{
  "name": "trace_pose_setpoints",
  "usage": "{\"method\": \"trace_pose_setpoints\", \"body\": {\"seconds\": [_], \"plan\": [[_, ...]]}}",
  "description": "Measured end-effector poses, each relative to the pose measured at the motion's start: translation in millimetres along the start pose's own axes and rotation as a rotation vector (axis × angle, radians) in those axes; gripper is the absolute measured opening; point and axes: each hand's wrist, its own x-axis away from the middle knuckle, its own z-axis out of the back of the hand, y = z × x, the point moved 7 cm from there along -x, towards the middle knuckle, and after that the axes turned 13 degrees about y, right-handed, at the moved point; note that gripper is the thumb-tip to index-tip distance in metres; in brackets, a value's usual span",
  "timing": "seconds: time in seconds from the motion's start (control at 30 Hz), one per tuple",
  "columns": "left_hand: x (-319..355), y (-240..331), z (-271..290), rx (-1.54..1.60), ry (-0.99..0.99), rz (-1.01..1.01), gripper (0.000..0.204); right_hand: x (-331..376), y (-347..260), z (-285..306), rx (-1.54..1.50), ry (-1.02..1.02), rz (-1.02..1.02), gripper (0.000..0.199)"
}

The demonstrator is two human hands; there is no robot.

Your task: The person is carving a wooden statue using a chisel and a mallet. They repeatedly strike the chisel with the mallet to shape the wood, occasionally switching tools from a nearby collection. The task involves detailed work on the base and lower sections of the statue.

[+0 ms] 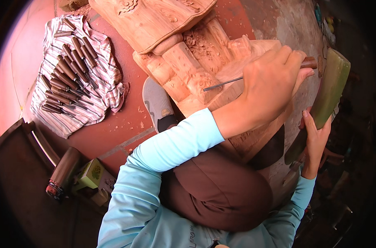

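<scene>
Fingers (293,62) round chisel (237,79) at carving (183,62) — mallet (326,97) in right hand (316,138)

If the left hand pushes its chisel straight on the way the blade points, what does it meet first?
Most likely the carved wood block: the chisel in the left hand points left, its tip at or against the carving, though depth is unclear.

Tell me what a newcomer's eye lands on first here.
At centre, the left hand grips a chisel, its blade set against a carved pale wooden piece. At the right edge, the right hand holds a flat green-tinged wooden mallet raised. Upper left, a row of wooden-handled chisels lies on a striped cloth.
</scene>
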Motion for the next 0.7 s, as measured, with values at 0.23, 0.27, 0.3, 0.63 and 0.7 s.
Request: {"method": "trace_pose_setpoints", "body": {"seconds": [0.23,0.27,0.3,0.63,0.7], "plan": [[-1,-5,1,-0.027,0.000,0.069,0.021,-14,-3,-2,0.141,-0.069,0.030,0.037],[-1,-6,1,-0.026,-0.006,0.068,0.021,-14,-7,-3,0.195,-0.054,0.105,0.039],[-1,-6,3,-0.024,-0.002,0.072,0.021,-13,-11,-4,0.248,-0.039,0.180,0.041],[2,1,8,0.033,-0.017,0.053,0.022,1,-20,10,0.215,-0.003,0.071,0.044],[4,2,9,0.032,-0.036,0.048,0.023,6,-12,13,0.156,0.005,-0.043,0.044]]}}
